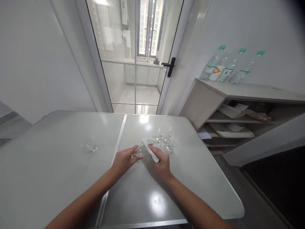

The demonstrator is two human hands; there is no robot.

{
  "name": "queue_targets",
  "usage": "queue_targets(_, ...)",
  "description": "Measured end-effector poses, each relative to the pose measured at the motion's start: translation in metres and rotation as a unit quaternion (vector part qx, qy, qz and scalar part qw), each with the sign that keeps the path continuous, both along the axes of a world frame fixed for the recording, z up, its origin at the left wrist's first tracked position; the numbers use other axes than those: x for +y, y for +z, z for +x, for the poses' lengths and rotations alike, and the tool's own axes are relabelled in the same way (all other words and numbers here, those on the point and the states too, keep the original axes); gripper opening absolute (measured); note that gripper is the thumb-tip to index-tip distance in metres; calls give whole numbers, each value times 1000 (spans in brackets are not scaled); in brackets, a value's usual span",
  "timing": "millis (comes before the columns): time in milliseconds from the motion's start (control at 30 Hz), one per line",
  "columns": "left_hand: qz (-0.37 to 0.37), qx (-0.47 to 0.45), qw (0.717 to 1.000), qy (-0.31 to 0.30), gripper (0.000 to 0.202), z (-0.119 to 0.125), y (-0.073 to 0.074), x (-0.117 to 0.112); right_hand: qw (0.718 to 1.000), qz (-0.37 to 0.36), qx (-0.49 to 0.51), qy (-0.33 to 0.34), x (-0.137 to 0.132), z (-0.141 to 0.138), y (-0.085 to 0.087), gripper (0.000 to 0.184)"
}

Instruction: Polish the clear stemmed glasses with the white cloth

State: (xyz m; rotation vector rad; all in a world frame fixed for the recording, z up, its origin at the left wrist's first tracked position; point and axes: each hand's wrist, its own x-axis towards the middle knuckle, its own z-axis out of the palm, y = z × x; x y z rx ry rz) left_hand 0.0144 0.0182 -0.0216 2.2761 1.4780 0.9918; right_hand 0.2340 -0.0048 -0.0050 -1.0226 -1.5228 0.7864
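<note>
Over the middle of the table, my left hand [125,158] is closed around the base end of a clear drinking glass [140,150], which lies tilted with its bowl toward the right. My right hand [162,159] grips a white cloth [152,154], folded and pressed at the rim of that glass. Just beyond my right hand stand several clear glasses [169,148] in a cluster. One more clear glass [91,147] is on the left part of the table, apart from both hands. Its outline is faint against the pale top.
The light grey table [59,178] has a metal seam across it. Behind it is a glass door [119,79] with a black handle [169,66]. To the right, a shelf unit [209,98] holds papers and trays, with several plastic bottles [231,68] on top.
</note>
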Motion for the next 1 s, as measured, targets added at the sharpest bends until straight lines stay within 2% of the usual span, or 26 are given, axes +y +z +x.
queue_targets(67,15,3,1000,4,46,-3,-4,1,999,-17,-14,26,1,4,0,41)
queue_targets(133,34,26,999,-2,45,-12,-4,1,995,-56,-16,81,2,7,0,47)
queue_targets(300,73,48,989,-122,32,-23,2,-1,972,-158,-11,173,2,6,3,58)
queue_targets(400,10,33,991,-132,32,-16,14,-7,962,-192,22,194,1,5,3,66)
queue_targets(467,-89,-8,988,-130,34,-10,26,-12,967,-171,17,186,0,8,0,65)
queue_targets(533,-231,-82,956,-159,29,-7,38,-15,976,-123,-15,179,0,14,-4,61)
queue_targets(633,-444,-198,852,-196,42,-11,49,-14,972,-65,-63,218,-1,22,-9,62)
queue_targets(667,-481,-228,824,-194,46,-13,50,-13,969,-59,-63,233,-1,23,-9,66)
queue_targets(733,-505,-263,803,-175,48,-17,48,-9,967,-88,-38,236,-1,24,-6,73)
queue_targets(800,-499,-263,811,-151,44,-20,47,-6,961,-164,-9,221,2,25,-1,76)
queue_targets(867,-484,-238,831,-137,39,-21,48,-5,944,-228,3,237,6,28,4,77)
queue_targets(933,-458,-199,856,-132,37,-22,50,-6,919,-244,-2,309,10,32,8,80)
queue_targets(1000,-404,-154,891,-139,36,-23,48,-8,899,-209,-33,383,13,36,8,83)
